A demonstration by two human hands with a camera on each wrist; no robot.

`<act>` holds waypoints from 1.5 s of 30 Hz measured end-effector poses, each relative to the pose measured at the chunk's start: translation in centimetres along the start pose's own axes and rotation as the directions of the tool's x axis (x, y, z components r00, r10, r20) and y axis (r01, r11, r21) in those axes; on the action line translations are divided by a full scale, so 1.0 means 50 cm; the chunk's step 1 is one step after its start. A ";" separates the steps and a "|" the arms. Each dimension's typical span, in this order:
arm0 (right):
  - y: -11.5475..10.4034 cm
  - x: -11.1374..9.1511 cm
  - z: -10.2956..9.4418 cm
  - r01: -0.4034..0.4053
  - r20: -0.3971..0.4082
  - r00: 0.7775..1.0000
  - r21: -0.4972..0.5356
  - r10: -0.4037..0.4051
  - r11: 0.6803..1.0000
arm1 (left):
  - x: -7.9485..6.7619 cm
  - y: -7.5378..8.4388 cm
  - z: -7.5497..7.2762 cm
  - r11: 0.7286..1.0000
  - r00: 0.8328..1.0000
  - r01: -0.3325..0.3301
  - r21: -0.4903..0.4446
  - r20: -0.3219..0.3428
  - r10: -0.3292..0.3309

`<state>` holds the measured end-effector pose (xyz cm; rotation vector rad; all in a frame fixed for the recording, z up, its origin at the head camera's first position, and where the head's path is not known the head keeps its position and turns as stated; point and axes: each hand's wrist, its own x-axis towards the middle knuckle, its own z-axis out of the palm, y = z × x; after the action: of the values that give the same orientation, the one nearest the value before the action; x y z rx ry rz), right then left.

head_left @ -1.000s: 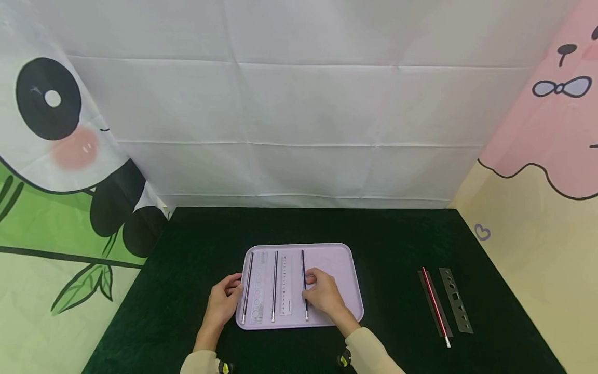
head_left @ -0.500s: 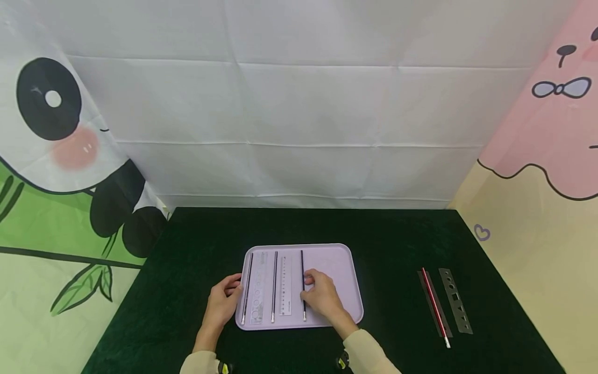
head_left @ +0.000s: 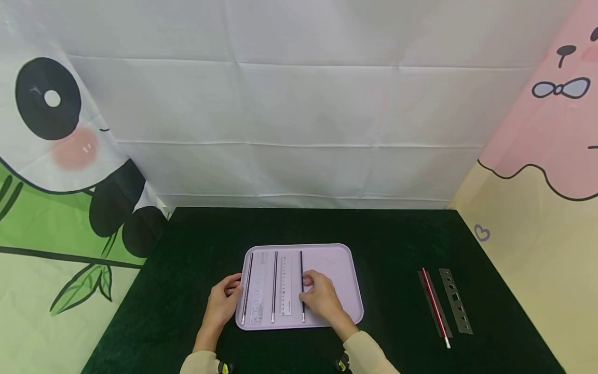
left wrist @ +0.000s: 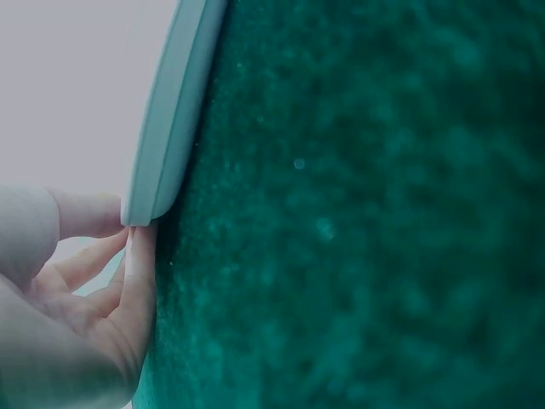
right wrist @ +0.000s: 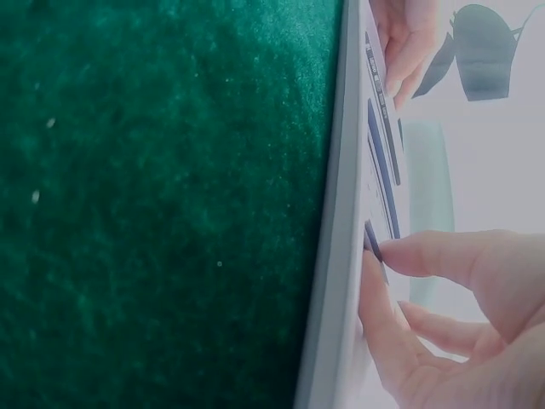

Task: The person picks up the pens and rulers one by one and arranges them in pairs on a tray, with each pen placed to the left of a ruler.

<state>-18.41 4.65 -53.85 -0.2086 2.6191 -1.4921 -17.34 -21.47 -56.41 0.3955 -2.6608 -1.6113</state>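
Observation:
A pale lilac tray [head_left: 334, 259] lies on the dark green table. My left hand [head_left: 223, 300] holds its left rim; in the left wrist view, thumb and fingers of that hand [left wrist: 94, 319] pinch the tray edge [left wrist: 166, 119]. My right hand [head_left: 323, 297] pinches a dark pencil [head_left: 301, 264] with a pale end, lying upright in the tray. To its left come a white ruler [head_left: 286, 285], a second dark pencil [head_left: 274, 285], a clear stencil ruler [head_left: 258, 291] and a third dark pencil [head_left: 248, 285]. The right wrist view shows thumb and index finger of the right hand [right wrist: 464, 332] at the pencil.
On the table to the right, a red pencil [head_left: 434, 301] lies over a dark strip [head_left: 447, 328]. Beside it is a dark stencil ruler [head_left: 456, 300] with cut-out shapes. A white cloth [head_left: 308, 104] hangs behind the table, with cartoon-printed cloths at both sides.
My right hand has shifted slightly left with the pencil, which now stands straighter and nearer the white ruler. The left hand stays at the tray's rim.

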 end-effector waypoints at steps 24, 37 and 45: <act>0.003 0.002 0.003 0.024 0.001 1.000 0.023 -0.024 0.999 | -0.002 0.004 -0.002 1.000 1.000 -0.006 -0.005 0.008 0.006; 0.008 -0.005 -0.002 0.046 0.009 0.999 0.005 -0.046 0.999 | -0.003 0.005 -0.001 1.000 1.000 -0.005 0.000 0.002 0.005; 0.017 -0.014 -0.011 0.119 -0.008 0.993 -0.034 -0.119 0.992 | -0.002 0.007 0.000 1.000 1.000 -0.002 0.004 0.000 0.002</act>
<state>-17.88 5.67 -54.27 -0.3680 2.6839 -1.4888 -17.30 -21.31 -56.10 0.3928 -2.6640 -1.6055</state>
